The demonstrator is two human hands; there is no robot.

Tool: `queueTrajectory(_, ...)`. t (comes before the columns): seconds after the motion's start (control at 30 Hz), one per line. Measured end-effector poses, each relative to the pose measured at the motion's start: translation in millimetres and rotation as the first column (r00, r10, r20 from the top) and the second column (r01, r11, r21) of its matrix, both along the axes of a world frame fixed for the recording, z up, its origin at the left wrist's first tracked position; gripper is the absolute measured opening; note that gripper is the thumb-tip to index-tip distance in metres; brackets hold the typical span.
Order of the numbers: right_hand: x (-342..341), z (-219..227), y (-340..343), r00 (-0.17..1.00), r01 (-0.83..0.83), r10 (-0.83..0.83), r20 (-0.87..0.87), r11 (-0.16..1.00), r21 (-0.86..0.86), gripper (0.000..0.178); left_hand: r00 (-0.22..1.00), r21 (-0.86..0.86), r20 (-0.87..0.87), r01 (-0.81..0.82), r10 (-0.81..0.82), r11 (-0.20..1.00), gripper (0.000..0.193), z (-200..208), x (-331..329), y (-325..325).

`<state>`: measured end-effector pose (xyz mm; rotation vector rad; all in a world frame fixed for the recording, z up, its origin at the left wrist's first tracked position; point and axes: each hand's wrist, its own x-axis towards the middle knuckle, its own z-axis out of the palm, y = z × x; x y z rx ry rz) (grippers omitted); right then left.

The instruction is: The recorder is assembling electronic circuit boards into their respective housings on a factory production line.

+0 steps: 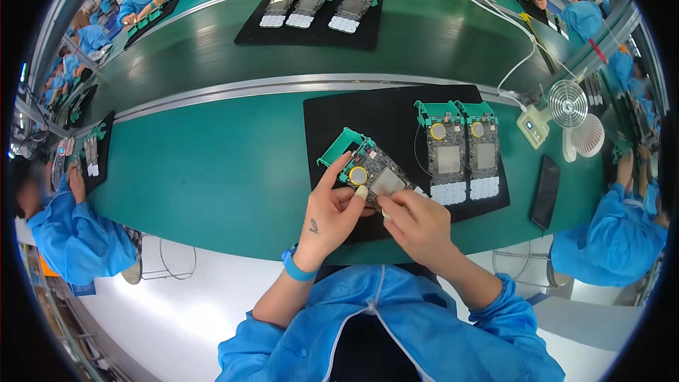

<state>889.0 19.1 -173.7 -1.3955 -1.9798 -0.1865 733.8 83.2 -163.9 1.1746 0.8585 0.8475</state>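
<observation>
Tilted over the black mat [368, 113] is a circuit board [387, 182] with a yellow-ringed coin cell, a pale metal shield and a green plastic frame [343, 147] at its upper end. My left hand [332, 209] grips it by its left edge, thumb beside the coin cell and index finger along the green frame. The fingers of my right hand [417, 226] are pinched together at the board's lower edge; what lies between them is too small to make out. To the right, two similar boards [448, 159] lie side by side on the mat, white pads toward me.
A black phone [544, 192] lies right of the mat, below a small white fan [568, 102] and a pale box [532, 127] with a cable. Across the metal rail [283, 85], another black mat [308, 35] carries three boards. Co-workers in blue sit left and right.
</observation>
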Motion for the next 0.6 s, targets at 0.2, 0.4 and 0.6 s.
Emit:
queueTrajectory(0.2,-1,1,-3,1.000,0.000,0.000,-0.002,0.999,-0.049,0.032,1.000,-0.033,-0.001,-0.016,0.016,0.999,0.059,0,1,1)
queueTrajectory(0.4,-15,9,-7,0.882,-0.018,-0.179,-0.436,0.912,-0.409,0.031,0.998,-0.056,-0.017,-0.056,0.056,0.997,0.061,1,3,2)
queueTrajectory(0.6,-31,4,7,0.890,0.068,-0.303,-0.341,0.827,-0.557,0.030,0.996,0.007,-0.074,-0.050,0.050,0.999,0.061,-2,-2,3)
